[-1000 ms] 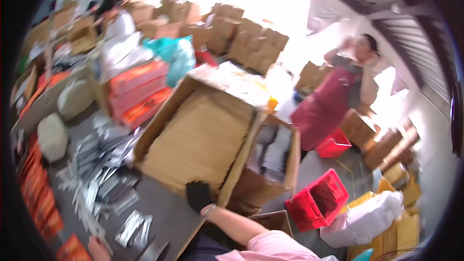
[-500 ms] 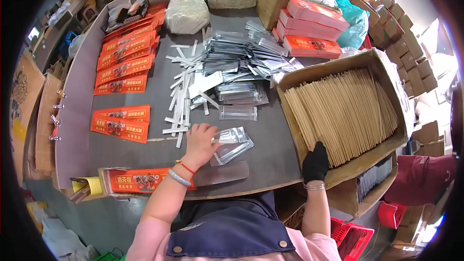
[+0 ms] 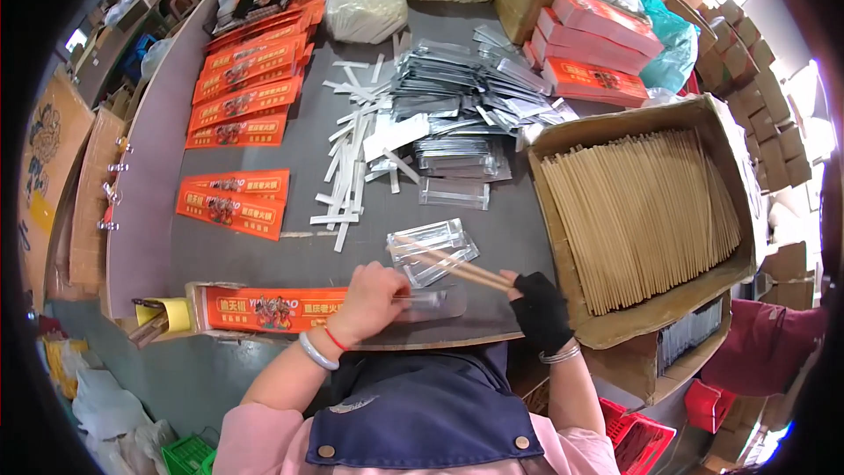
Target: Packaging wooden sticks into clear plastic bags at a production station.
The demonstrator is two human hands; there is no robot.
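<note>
From where I stand, the largest thing is the dark grey table (image 3: 508, 237), with a cardboard box (image 3: 651, 315) on its right side, tilted a little and packed with rows of pale wooden sticks (image 3: 642, 220). Left of the box spreads a heap of clear plastic sleeves (image 3: 448, 92), shiny and sliding over one another. Farther left of the box, flat orange packets (image 3: 251, 79) lie overlapped in a fan.

The right hand (image 3: 538, 310), in a black glove that leaves fingertips bare, is just left of the box's near corner. It is closed, its bare fingertips pinching the held chopsticks (image 3: 457, 266). The left hand (image 3: 374, 299) is bare and well to the left of the box, its fingers bent inward at the end of a clear strip (image 3: 429, 302); motion blurs them, and I can't tell whether they grip it.

The held chopsticks are plain, slim, pale wood, close together and slanting away from the box, too blurred to count surely. Their far ends cross above a few clear packets (image 3: 431, 239) left of the box. Smallest are the white strips (image 3: 356, 149), scattered farther left of it.
</note>
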